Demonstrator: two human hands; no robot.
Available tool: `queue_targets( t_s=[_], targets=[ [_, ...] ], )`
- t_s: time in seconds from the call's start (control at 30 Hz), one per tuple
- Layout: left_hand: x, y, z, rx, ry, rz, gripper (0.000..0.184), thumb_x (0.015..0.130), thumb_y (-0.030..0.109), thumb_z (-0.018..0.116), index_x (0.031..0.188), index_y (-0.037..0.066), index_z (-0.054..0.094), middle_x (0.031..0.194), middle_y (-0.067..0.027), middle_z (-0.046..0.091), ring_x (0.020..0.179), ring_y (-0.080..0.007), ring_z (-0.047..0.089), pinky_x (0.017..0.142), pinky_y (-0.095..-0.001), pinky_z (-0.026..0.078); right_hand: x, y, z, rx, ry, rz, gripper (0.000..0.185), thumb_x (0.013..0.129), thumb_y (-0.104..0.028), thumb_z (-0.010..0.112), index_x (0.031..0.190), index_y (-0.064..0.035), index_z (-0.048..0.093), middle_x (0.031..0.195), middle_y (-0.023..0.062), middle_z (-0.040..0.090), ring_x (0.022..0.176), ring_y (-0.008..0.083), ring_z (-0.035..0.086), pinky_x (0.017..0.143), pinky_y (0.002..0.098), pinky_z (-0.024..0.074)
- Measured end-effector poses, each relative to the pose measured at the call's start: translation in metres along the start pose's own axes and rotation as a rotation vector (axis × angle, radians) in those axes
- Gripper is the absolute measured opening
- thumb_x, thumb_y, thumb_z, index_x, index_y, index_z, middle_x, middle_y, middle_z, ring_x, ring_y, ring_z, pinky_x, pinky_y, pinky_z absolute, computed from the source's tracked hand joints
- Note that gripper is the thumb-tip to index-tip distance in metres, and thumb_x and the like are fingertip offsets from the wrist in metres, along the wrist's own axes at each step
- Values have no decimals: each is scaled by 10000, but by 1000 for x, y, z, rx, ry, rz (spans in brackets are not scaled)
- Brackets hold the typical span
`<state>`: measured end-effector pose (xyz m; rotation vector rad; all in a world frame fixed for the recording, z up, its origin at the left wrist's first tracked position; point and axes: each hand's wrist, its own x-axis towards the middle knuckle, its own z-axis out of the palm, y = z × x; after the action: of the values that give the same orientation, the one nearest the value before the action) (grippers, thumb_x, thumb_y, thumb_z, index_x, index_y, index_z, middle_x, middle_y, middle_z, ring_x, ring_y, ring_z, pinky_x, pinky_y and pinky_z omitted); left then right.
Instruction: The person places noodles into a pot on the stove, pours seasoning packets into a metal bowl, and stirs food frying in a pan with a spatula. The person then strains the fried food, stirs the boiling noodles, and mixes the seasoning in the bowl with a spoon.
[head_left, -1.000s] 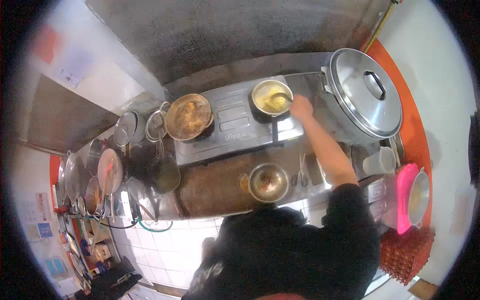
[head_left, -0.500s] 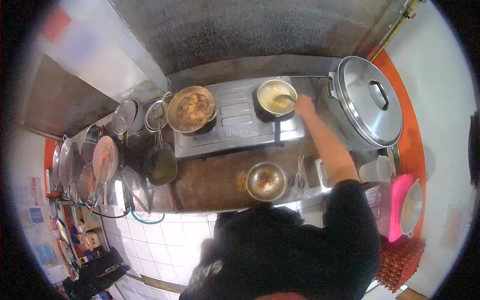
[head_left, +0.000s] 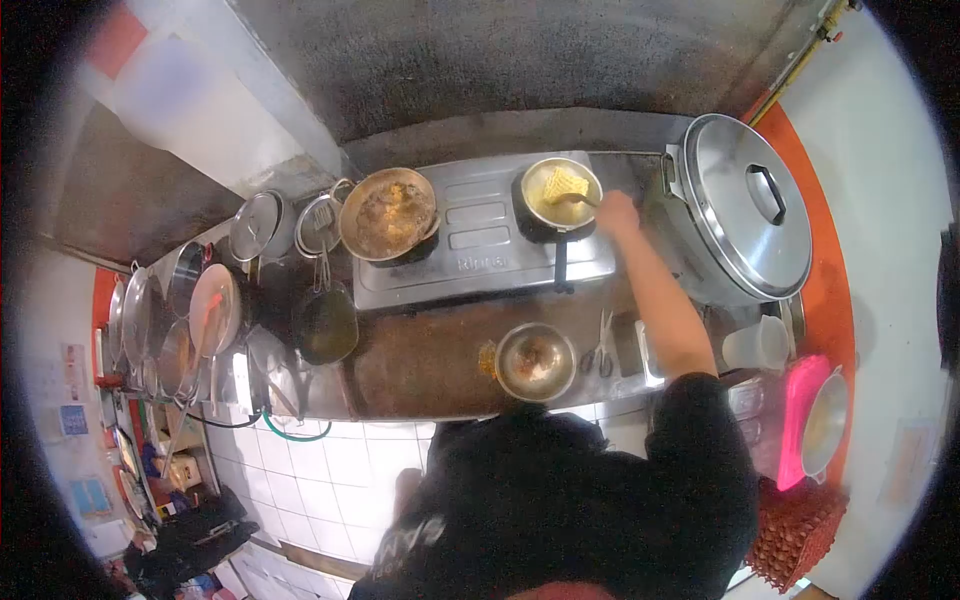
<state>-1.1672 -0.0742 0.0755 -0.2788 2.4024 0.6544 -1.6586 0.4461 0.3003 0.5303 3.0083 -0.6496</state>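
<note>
My right hand is closed around the handle of a spoon that reaches into a small saucepan. In the pan a block of pale yellow instant noodles shows its wavy surface, with the spoon against its lower edge. The saucepan stands on the right burner of a gas stove, its dark handle pointing toward me. My left hand is low beside my black shirt, mostly hidden and blurred, so its fingers cannot be made out.
On the left burner sits a frying pan of dark oil with browned bits. A large lidded pot stands at right. Near me are a metal bowl, scissors and a plastic jug. Pans and lids crowd the left.
The noodle block has come up into plain sight in the saucepan, raised against the spoon. My right hand stays by the pan's right rim. The whole view has shifted slightly.
</note>
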Motion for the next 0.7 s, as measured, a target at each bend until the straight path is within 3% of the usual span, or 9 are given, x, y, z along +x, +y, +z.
queue_targets(
  t_s=[0.03,0.07,0.13,0.3,0.47,0.7],
  targets=[
    [-1,12,-11,239,-27,4,272,666,293,573,745,34,600,747,-133,596,689,-260,558,644,-339,439,7,-1,-4,-10,0,19,223,647,-92,504,820,13,598,857,228,571,834,349,558,711,392,456],
    [2,2,-8,244,-22,3,272,666,293,573,745,34,600,747,-133,596,689,-260,558,644,-339,439,11,-2,-6,-20,0,39,224,648,-98,513,824,10,599,862,224,573,837,345,558,712,392,456],
    [0,-5,-4,13,197,172,355,679,356,501,577,20,554,619,-190,539,608,-362,523,538,-422,387,10,-5,-4,-2,17,54,231,648,-111,525,832,7,599,870,217,574,842,338,559,714,388,456],
    [-2,5,-8,36,70,-9,367,687,360,497,575,15,553,622,-191,543,608,-364,524,534,-422,384,11,3,11,15,-2,107,247,650,-137,544,852,-7,601,892,205,574,854,329,558,721,379,455],
    [-7,15,-12,49,45,-57,379,695,364,493,574,10,553,624,-191,547,607,-366,526,531,-422,382,20,-11,-16,44,0,82,248,668,-127,525,879,-18,596,919,188,573,873,324,552,726,377,453],
    [-12,32,-27,66,0,-101,396,707,370,487,572,3,552,627,-193,552,607,-369,528,526,-422,378,73,-6,26,48,3,56,249,690,-123,496,892,-14,591,936,190,566,895,317,545,731,377,449]
  ],
)
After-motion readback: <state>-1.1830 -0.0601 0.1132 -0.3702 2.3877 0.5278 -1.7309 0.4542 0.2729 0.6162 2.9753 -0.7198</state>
